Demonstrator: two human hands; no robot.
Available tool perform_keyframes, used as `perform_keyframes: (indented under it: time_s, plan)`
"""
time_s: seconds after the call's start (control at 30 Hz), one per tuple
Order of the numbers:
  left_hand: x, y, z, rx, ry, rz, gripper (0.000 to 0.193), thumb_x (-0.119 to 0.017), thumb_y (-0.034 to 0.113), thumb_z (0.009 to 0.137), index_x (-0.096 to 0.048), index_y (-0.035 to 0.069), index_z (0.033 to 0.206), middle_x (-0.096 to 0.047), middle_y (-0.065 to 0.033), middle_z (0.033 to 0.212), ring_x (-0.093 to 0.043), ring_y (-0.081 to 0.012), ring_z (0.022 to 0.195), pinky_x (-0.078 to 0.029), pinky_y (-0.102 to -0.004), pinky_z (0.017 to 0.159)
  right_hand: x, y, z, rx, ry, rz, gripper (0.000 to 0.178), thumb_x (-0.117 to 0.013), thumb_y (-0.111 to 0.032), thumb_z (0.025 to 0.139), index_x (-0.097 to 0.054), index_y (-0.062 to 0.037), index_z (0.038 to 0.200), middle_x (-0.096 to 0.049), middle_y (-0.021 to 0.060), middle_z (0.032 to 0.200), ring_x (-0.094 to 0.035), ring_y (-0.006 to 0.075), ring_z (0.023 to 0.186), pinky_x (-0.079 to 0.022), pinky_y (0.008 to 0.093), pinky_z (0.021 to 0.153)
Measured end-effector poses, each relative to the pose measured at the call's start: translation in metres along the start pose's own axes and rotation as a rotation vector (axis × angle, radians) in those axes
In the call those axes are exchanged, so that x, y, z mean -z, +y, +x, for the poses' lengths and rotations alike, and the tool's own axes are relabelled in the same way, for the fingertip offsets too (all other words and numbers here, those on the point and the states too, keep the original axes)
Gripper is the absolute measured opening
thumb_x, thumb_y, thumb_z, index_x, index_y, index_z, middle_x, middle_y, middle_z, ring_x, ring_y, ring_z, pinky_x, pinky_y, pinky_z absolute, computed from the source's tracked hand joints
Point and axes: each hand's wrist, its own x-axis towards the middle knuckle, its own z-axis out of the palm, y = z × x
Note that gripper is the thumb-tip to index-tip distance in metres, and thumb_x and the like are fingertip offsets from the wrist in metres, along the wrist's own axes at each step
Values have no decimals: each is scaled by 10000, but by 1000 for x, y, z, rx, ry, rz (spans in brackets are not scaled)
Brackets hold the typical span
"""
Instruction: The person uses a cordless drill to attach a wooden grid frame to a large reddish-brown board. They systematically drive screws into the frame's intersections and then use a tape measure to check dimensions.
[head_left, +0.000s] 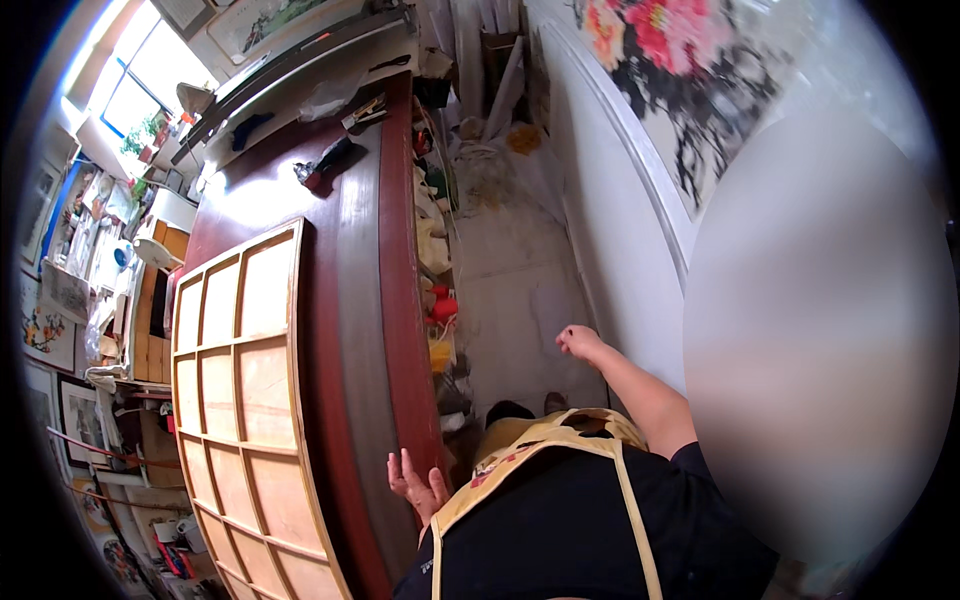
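Near the right edge of a dark red table, my left hand is open, its fingers spread and nothing in it. My right hand hangs over the aisle floor, its fingers curled closed, and no object shows in them. A wooden lattice panel with pale rectangular fields lies along the table, left of my left hand and apart from it. I wear a yellow apron over a black shirt.
A white wall with a flower painting bounds the narrow tiled floor on the right. A dark cloth-like bundle and brushes lie farther up the table. Bags and a red object sit beneath its edge. Cluttered shelves stand left.
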Motion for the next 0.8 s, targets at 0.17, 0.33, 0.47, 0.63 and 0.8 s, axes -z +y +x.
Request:
perform_keyframes:
  time_s: [0.17, 0.33, 0.47, 0.63, 0.8]
  plan:
    - [-41, -6, 119, 85, 78, 127, 558, -551, 314, 961, -426, 21, 1420, -309, -248, 1476, -277, -396, 1366, -211, -510, 1113, 31, -105, 106, 76, 16, 41, 271, -464, -229, 985, -695, -86, 1004, -671, 38, 852, -585, 132, 715, -479, 297, 629]
    - [-81, -8, 284, 42, 61, 105, 562, -571, 276, 949, -414, 22, 1425, -281, -241, 1490, -266, -391, 1378, -203, -496, 1128, 55, -188, 192, 15, 33, 23, 285, -461, -249, 985, -695, -87, 1008, -679, 40, 864, -590, 135, 741, -485, 309, 643]
    - [-129, 2, 427, -58, -13, 83, 573, -600, 242, 936, -401, 35, 1432, -266, -226, 1498, -252, -395, 1386, -204, -491, 1139, 89, -234, 273, 114, 139, 153, 294, -474, -278, 985, -692, -80, 998, -670, 29, 829, -577, 125, 697, -463, 293, 604]
    - [-199, 14, 567, -128, -97, 98, 597, -633, 219, 913, -399, 57, 1438, -265, -212, 1503, -238, -416, 1385, -206, -525, 1141, 145, -351, 385, 88, 156, 315, 343, -478, -326, 1000, -690, -57, 982, -661, 31, 821, -588, 122, 776, -476, 321, 733]
    - [-272, 9, 658, -24, -102, 134, 633, -648, 208, 888, -389, 54, 1445, -258, -217, 1513, -227, -431, 1388, -198, -547, 1141, 180, -447, 588, 256, 290, 54, 356, -516, -368, 989, -699, -62, 997, -702, 65, 888, -647, 197, 814, -490, 361, 769]
